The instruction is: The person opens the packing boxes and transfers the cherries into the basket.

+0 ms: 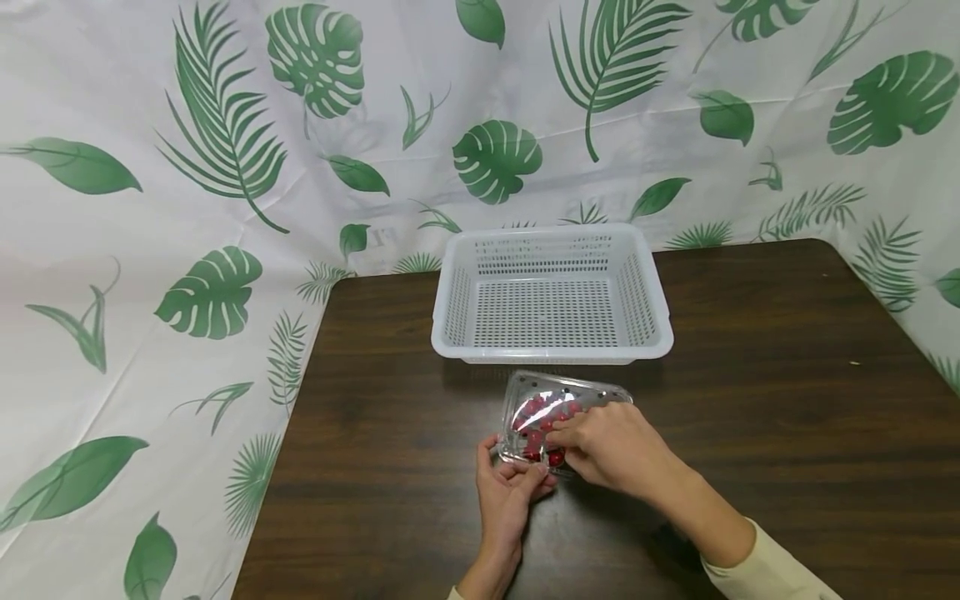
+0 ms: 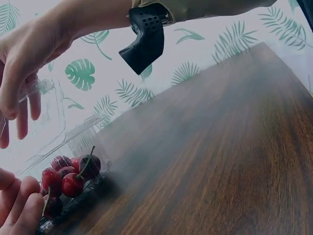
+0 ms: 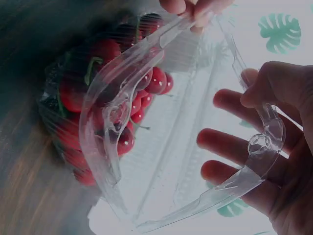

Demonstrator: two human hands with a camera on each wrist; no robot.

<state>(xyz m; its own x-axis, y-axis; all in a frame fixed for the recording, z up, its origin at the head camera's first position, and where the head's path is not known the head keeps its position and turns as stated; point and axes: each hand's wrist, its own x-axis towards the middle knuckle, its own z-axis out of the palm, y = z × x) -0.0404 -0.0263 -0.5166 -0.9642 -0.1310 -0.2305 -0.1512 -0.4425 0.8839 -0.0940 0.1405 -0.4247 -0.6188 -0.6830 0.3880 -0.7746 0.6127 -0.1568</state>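
Note:
A clear plastic clamshell box (image 1: 517,392) of dark red cherries (image 1: 533,439) stands on the table, its lid raised partway in both wrist views. My left hand (image 1: 506,496) holds the box at its near left corner, fingertips beside the cherries (image 2: 72,185) in the left wrist view. With my right hand (image 1: 611,446) I grip the lid's rim (image 3: 225,188); in the right wrist view the thumb lies on the rim and the fingers reach underneath it. Several cherries (image 3: 73,134) with green stems show through the box wall.
Just behind the box sits a white perforated plastic basket (image 1: 551,353). Dark wood-grain tabletop (image 1: 750,375) surrounds both. A white sheet with green leaf prints (image 1: 420,75) hangs at the back and sides. The right wrist carries a black device (image 2: 144,41).

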